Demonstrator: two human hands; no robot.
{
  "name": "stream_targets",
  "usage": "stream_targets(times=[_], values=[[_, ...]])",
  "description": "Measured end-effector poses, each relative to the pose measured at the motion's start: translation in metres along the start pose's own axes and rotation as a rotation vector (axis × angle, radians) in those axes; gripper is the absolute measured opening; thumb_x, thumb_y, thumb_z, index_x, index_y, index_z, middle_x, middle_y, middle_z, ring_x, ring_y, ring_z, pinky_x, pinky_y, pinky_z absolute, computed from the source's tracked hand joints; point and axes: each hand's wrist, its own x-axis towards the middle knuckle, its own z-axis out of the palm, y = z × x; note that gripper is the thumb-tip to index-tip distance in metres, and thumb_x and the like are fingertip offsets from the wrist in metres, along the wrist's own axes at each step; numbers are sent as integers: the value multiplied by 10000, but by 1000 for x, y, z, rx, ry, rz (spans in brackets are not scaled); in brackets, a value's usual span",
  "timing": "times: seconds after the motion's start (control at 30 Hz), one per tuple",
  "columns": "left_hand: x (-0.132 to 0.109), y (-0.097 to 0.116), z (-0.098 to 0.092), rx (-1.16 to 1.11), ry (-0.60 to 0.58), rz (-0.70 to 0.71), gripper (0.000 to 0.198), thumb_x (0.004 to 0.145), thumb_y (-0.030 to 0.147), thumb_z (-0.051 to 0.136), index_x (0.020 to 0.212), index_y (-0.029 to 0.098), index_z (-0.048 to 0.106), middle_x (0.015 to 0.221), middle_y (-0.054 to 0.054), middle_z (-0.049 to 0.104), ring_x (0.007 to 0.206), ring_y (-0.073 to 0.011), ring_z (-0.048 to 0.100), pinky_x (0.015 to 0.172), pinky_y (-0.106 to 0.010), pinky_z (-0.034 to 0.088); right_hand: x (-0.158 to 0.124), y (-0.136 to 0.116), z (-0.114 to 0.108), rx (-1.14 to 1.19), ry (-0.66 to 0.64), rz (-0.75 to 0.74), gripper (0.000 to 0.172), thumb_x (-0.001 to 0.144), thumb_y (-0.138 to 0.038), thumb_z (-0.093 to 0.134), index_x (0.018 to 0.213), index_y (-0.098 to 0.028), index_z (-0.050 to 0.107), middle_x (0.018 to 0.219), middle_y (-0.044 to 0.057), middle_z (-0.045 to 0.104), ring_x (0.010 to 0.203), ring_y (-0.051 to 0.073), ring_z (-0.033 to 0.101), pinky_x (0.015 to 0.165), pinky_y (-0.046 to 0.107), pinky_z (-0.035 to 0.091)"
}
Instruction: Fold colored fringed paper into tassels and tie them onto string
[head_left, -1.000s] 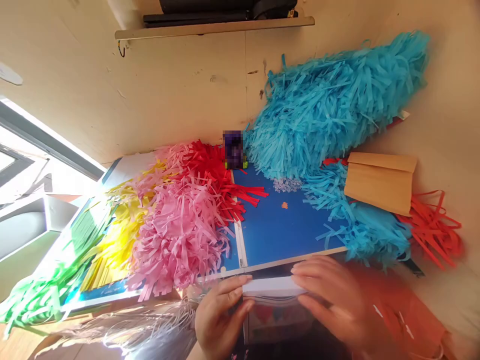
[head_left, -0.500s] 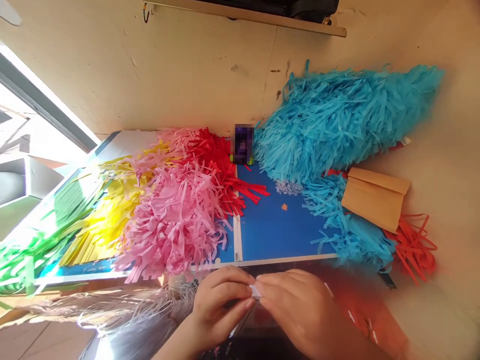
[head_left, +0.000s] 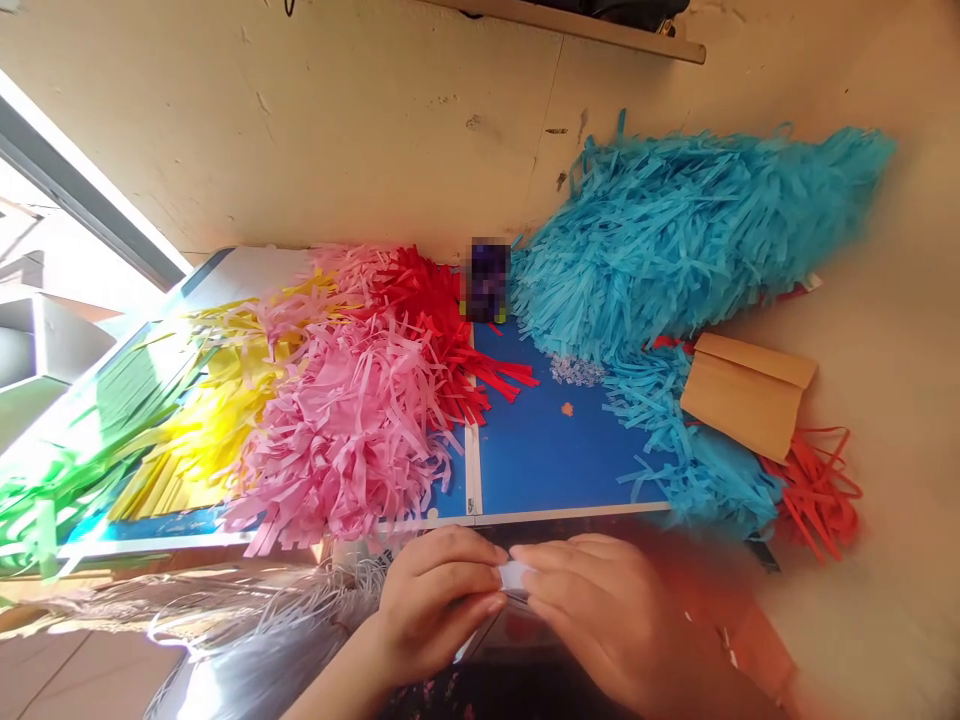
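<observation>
Just in front of the table's near edge, my left hand (head_left: 439, 590) and my right hand (head_left: 600, 610) meet fingertip to fingertip. Between them they pinch a small white piece (head_left: 514, 577), which looks like paper or thin plastic; most of it is hidden by the fingers. Both hands are closed on it, one from each side. Beyond them on the blue table (head_left: 547, 460) lie a fringed pink paper bunch (head_left: 352, 430) to the left and fringed blue paper (head_left: 667, 250) to the right.
Red fringe (head_left: 435, 320), yellow fringe (head_left: 217, 420) and green strips (head_left: 67, 480) lie leftward. A brown paper envelope (head_left: 750, 395) rests on blue fringe, near red strips (head_left: 817, 490). Small clear bits (head_left: 576, 370) lie mid-table. Pale string (head_left: 300, 620) hangs below the edge. A shelf (head_left: 600, 32) is on the wall.
My fingertips have drawn slightly apart, and more of the white piece shows between them. The camera view has shifted a little.
</observation>
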Motion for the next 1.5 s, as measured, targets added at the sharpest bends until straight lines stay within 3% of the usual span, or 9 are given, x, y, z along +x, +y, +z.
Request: stream_targets(times=[0.23, 0.4, 0.63, 0.83, 1.03, 1.13, 1.27, 1.4, 1.5], values=[[-3, -3, 5, -124, 16, -80, 128, 908, 231, 669, 1016, 164, 649, 894, -86, 750, 832, -168, 715, 747, -285, 608, -2, -4, -4, -38, 4, 17, 237, 1030, -211, 447, 1059, -147, 673, 1026, 99, 762, 899, 184, 730, 788, 290, 577], [-5, -4, 5, -161, -18, -138, 120, 933, 258, 632, 1008, 176, 681, 898, -86, 719, 833, -167, 707, 735, -281, 602, -2, -5, 0, -40, -88, -4, 228, 996, -151, 473, 1110, -123, 670, 1073, 125, 747, 949, 204, 719, 812, 317, 591], [-3, -5, 0, -77, -31, -77, 139, 904, 299, 676, 978, 182, 667, 913, -78, 712, 827, -160, 710, 701, -261, 605, -10, -1, -10, -129, -198, 35, 289, 1039, -209, 436, 1193, -164, 676, 1179, 105, 724, 1033, 198, 702, 835, 312, 585], [6, -1, -6, 67, -103, -13, 70, 912, 152, 645, 980, 165, 653, 925, -74, 761, 868, -163, 733, 799, -280, 611, -29, 11, -29, -85, -48, 144, 273, 1042, -356, 498, 1049, -215, 732, 1032, 36, 773, 866, 145, 730, 776, 270, 567], [16, 1, 1, 127, -149, 69, 142, 919, 141, 629, 1038, 170, 698, 840, -45, 720, 785, -147, 703, 683, -243, 609, -42, 30, -15, 75, 202, 102, 215, 1007, -359, 578, 972, -194, 711, 958, 43, 781, 813, 124, 729, 755, 243, 550], [19, 4, 1, 180, -193, 61, 147, 923, 117, 596, 1018, 173, 694, 869, -53, 725, 827, -159, 715, 710, -248, 616, -52, 43, -6, 208, 276, 73, 294, 966, -456, 616, 985, -170, 681, 946, 61, 778, 850, 123, 738, 771, 228, 546], [34, 12, 6, 323, -272, 77, 73, 930, 145, 589, 923, 169, 657, 939, -75, 753, 842, -152, 730, 716, -218, 607, -65, 56, 8, 256, 322, 96, 353, 962, -504, 598, 961, -158, 667, 917, 70, 774, 848, 119, 738, 780, 208, 543], [59, 15, 24, 452, -413, 286, 176, 972, 290, 565, 991, 180, 701, 856, -41, 782, 695, -130, 727, 629, -188, 592, -71, 61, 20, 232, 273, 137, 346, 953, -510, 610, 931, -170, 668, 895, 62, 769, 834, 118, 733, 808, 219, 547], [68, 9, 31, 433, -454, 364, 208, 992, 209, 515, 1038, 160, 711, 867, -50, 792, 693, -117, 729, 657, -163, 590, -77, 61, 23, 266, 329, 213, 377, 916, -543, 647, 987, -173, 663, 883, 60, 765, 822, 132, 731, 804, 226, 557]])
